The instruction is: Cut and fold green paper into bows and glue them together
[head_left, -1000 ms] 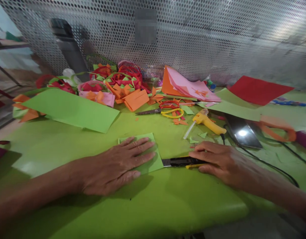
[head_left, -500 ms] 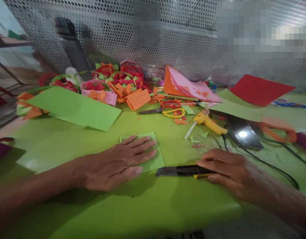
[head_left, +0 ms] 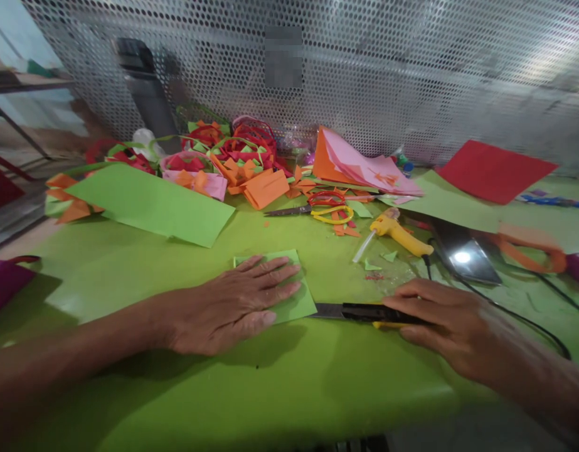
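Note:
My left hand [head_left: 237, 304] lies flat with fingers stretched on a folded piece of light green paper [head_left: 298, 301], pressing it to the green table top [head_left: 289, 383]. Part of the paper is hidden under the palm. In my right hand [head_left: 440, 326] is a black and yellow utility knife [head_left: 364, 312], its blade out and pointing left. The blade tip meets the paper's lower right corner; whether it is between the folded layers I cannot tell.
Behind the hands lie scissors [head_left: 329, 210], a yellow glue gun [head_left: 402, 233] with a cord, and a phone [head_left: 468, 254] with its light on. Green paper [head_left: 152, 201], paper baskets [head_left: 195, 182] and red paper [head_left: 499, 171] spread along the back. A dark bottle [head_left: 148, 88] stands at the left.
The knife blade has shifted up to the paper's lower right corner; half a second ago it lay just below it. My left hand still holds the paper down. The view has shifted slightly.

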{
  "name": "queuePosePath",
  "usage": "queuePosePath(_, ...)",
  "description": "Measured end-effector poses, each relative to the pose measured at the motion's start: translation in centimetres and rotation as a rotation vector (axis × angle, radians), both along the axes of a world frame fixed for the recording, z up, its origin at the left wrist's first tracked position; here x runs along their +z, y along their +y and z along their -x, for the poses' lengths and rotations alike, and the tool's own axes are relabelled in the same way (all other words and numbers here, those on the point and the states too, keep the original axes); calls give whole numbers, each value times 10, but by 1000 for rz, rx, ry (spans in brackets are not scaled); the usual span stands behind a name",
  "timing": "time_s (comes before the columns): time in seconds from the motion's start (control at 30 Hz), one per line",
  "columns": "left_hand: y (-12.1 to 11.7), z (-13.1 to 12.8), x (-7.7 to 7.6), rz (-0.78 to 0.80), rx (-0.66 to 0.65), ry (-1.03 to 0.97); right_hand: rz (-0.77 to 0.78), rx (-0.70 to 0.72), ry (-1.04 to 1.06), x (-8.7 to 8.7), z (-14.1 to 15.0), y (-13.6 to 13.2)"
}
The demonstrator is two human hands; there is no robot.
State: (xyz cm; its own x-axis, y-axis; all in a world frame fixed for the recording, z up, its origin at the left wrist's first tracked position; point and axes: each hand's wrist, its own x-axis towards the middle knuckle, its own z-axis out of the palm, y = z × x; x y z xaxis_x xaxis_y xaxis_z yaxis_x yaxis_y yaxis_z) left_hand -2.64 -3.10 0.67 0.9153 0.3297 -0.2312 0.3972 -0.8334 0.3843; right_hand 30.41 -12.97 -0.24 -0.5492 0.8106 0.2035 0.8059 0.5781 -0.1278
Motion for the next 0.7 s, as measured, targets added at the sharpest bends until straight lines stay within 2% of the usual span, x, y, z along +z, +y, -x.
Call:
queuePosePath(0.3, -5, -2, 0, 15, 59, 3, 19, -41, -15, -8, 8, 1)
queuePosePath(0.47, -21, -6, -6, -34, 134, -71, 43, -41, -6, -6, 20, 7)
queuePosePath(0.6, -30, -10, -6, -70, 226, -101, 69, 3, -24, -2, 26, 15)
queuePosePath(0.7, -27, -11, -4, -41, 203, -70, 90, 18, -19, 2, 28, 16)
